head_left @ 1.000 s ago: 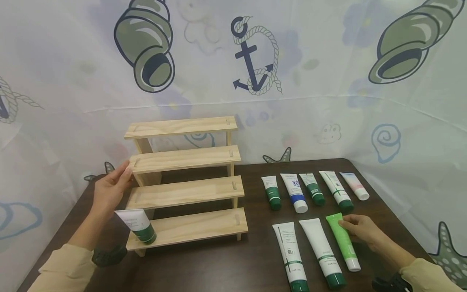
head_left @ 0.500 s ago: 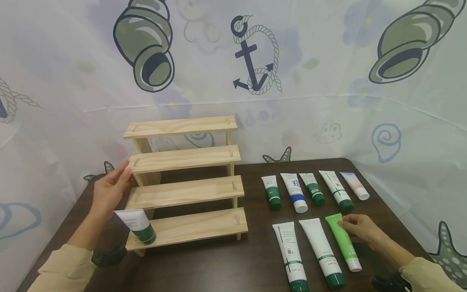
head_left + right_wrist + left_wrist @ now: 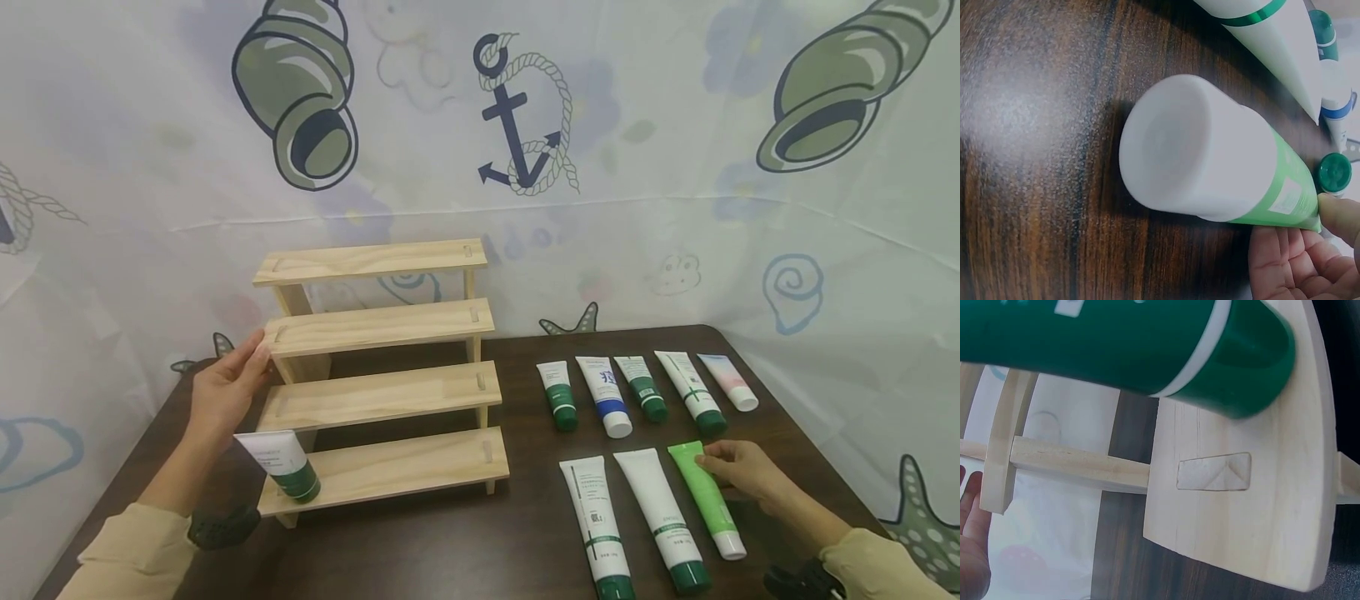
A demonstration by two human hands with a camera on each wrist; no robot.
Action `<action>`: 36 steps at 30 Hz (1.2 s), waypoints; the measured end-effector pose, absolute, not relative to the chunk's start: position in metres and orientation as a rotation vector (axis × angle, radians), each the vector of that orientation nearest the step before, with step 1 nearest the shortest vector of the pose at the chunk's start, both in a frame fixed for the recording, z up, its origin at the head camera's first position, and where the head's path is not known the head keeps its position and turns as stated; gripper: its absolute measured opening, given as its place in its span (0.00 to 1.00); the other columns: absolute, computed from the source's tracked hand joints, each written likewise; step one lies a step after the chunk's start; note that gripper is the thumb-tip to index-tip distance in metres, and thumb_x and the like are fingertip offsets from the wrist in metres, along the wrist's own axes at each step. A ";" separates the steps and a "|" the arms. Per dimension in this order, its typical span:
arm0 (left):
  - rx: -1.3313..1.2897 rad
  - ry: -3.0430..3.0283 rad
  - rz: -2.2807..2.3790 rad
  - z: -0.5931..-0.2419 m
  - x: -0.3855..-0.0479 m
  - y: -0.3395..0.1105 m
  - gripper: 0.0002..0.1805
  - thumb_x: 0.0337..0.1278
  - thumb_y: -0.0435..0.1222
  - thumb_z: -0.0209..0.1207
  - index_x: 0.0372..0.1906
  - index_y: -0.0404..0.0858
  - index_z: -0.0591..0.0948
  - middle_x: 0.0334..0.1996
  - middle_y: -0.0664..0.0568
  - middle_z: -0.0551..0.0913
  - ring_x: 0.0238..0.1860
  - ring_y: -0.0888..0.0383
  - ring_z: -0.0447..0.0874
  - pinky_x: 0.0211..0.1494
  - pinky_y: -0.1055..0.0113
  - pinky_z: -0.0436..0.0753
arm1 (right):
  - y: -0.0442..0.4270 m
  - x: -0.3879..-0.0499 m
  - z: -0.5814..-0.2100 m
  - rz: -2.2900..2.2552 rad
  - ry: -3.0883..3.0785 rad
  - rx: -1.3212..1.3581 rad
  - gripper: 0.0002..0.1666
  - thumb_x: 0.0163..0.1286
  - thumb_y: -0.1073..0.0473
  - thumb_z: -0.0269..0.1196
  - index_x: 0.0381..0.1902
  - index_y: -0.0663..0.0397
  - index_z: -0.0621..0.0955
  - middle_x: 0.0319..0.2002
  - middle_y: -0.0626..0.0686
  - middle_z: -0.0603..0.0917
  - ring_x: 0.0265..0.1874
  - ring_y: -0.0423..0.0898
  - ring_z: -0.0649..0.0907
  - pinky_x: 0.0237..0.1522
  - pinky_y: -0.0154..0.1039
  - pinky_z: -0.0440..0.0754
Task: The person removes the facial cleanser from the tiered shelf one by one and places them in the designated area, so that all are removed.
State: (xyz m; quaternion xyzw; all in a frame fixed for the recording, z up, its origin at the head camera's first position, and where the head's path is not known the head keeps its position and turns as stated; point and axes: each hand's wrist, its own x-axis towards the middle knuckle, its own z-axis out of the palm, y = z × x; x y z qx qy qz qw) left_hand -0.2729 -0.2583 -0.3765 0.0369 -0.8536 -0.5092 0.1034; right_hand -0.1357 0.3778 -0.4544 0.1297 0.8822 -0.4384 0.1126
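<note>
My left hand [image 3: 228,390] holds the left end of the second-highest tier of a four-tier wooden display rack [image 3: 382,400]. A white-and-green squeeze tube [image 3: 281,467] stands on its cap at the left end of the lowest tier; its green cap end [image 3: 1235,362] looms large in the left wrist view. On the right, my right hand [image 3: 742,471] pinches the flat crimped end of a light green squeeze tube [image 3: 707,500], thumb on one face. That tube lies along the dark table, its white cap [image 3: 1172,144] towards the wrist camera.
Beside the green tube lie two long white tubes with green caps [image 3: 660,521] [image 3: 597,525]. Behind them is a row of several smaller tubes, among them a blue-banded one [image 3: 604,396] and a pink one [image 3: 729,383]. A printed cloth [image 3: 637,167] hangs behind the table [image 3: 420,542].
The cap end of the light green tube has shifted very slightly to the right. Both hands keep nearly the same places.
</note>
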 end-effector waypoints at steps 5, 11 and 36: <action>0.088 -2.513 -1.493 -0.374 -0.270 -0.257 0.32 0.66 0.53 0.47 0.70 0.44 0.62 0.67 0.39 0.64 0.62 0.53 0.72 0.52 0.76 0.76 | 0.377 -0.135 -0.452 -1.270 2.592 0.391 0.29 0.70 0.57 0.54 0.54 0.82 0.67 0.41 0.65 0.79 0.35 0.47 0.82 0.40 0.51 0.84; 0.057 -2.476 -1.510 -0.375 -0.270 -0.257 0.32 0.66 0.51 0.47 0.70 0.41 0.62 0.66 0.38 0.65 0.55 0.69 0.76 0.49 0.82 0.76 | 0.377 -0.133 -0.449 -1.254 2.618 0.382 0.28 0.70 0.57 0.55 0.54 0.81 0.67 0.40 0.64 0.80 0.35 0.48 0.82 0.38 0.49 0.85; 0.060 -2.463 -1.525 -0.374 -0.270 -0.257 0.32 0.66 0.51 0.48 0.69 0.41 0.62 0.67 0.39 0.64 0.60 0.58 0.75 0.48 0.82 0.76 | 0.277 -0.165 -0.373 -1.447 3.027 -0.215 0.12 0.66 0.65 0.60 0.45 0.68 0.78 0.35 0.62 0.83 0.29 0.43 0.84 0.31 0.32 0.85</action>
